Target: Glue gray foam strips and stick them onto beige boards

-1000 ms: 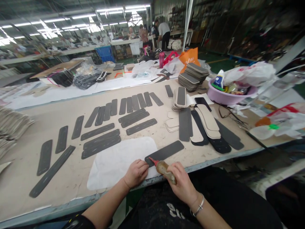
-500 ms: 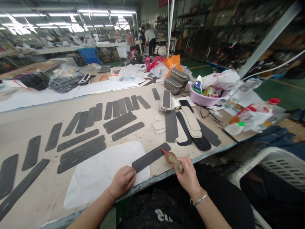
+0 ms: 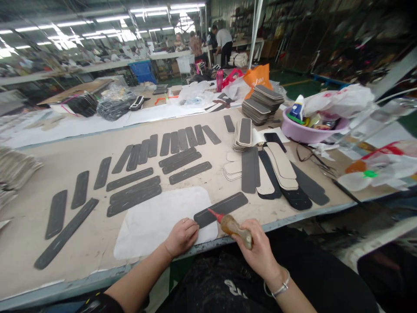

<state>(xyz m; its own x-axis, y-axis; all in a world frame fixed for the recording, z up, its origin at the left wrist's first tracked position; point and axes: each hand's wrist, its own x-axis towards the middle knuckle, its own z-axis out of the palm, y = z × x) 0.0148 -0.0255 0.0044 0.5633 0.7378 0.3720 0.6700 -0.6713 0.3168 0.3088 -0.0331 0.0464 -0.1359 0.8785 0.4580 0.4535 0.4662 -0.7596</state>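
My right hand (image 3: 257,248) is wrapped round a brownish squeeze glue bottle (image 3: 232,227) with a red pointed nozzle. The nozzle points left and its tip is over the dark grey strip (image 3: 226,208), nearer the strip's left end; whether it touches cannot be made out. My left hand (image 3: 183,237), fingers curled together, grips the left end of that strip at the table's front edge. Part of the strip lies on a white sheet (image 3: 146,221), the rest on the tabletop. Left of and beyond the sheet, several similar dark strips (image 3: 134,195) lie spread out, with shiny lines on them.
Right of the strips are cream and black cut pieces (image 3: 282,167), a small stack (image 3: 244,132) and a taller stack (image 3: 260,106). A purple basin (image 3: 311,134) with bottles stands behind, near eyeglasses (image 3: 304,154) and plastic bags. People (image 3: 224,41) work at far tables.
The bottle's nozzle has moved left along the strip, from near its right end toward my left hand. The left hand still grips the strip's end. The whole view has shifted.
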